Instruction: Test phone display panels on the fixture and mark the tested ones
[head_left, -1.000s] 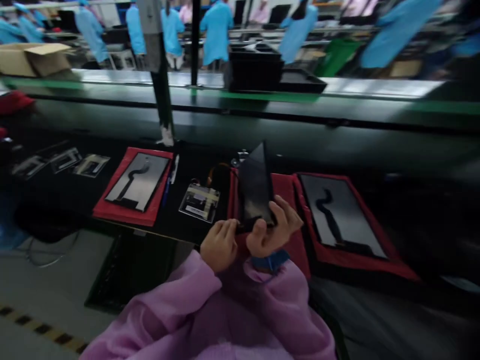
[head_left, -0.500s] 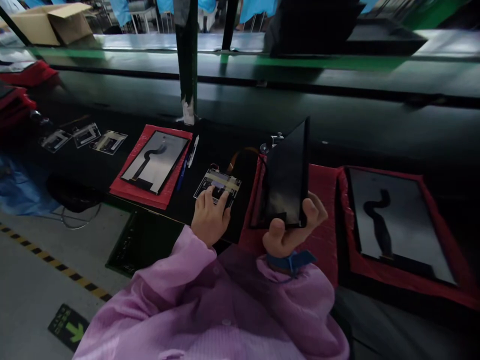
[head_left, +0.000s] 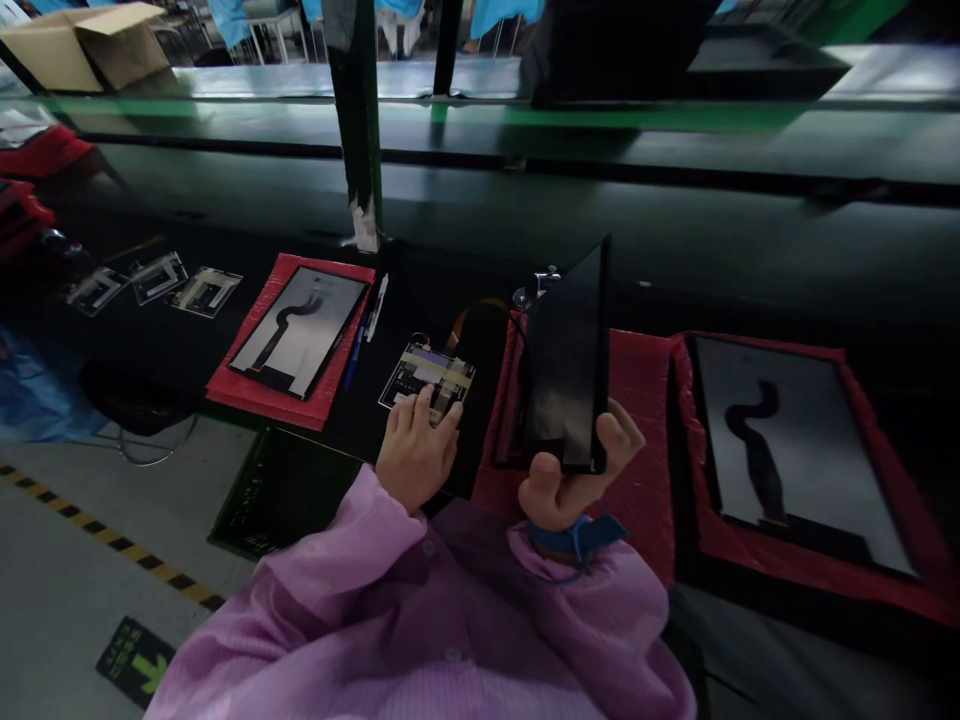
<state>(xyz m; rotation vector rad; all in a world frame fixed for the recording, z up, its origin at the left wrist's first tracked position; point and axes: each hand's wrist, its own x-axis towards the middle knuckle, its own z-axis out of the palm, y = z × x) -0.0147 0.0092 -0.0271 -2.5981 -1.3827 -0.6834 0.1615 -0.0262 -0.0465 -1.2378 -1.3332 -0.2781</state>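
My right hand (head_left: 577, 480) grips a dark LCD screen panel (head_left: 566, 370) by its lower edge and holds it steeply tilted over a red padded sheet (head_left: 641, 440). My left hand (head_left: 416, 450) has its fingers stretched out, with the tips at the near edge of a small circuit board (head_left: 420, 368) that carries yellowish tape. From this board an orange-brown flat cable (head_left: 472, 312) curves toward the panel; its far end is hidden. A blue band (head_left: 574, 538) circles my right wrist.
Another LCD panel (head_left: 322, 335) lies on red padding at left, beside a blue pen (head_left: 355, 350) and a white pen (head_left: 377, 308). At right, one more panel (head_left: 817, 440) rests on red wrap. Several boards (head_left: 206, 292) lie far left. A dark post (head_left: 360, 140) stands behind.
My left hand has drawn back slightly toward me, uncovering more of the circuit board. My right hand still holds the screen panel at nearly the same tilt. The whole view has shifted a little.
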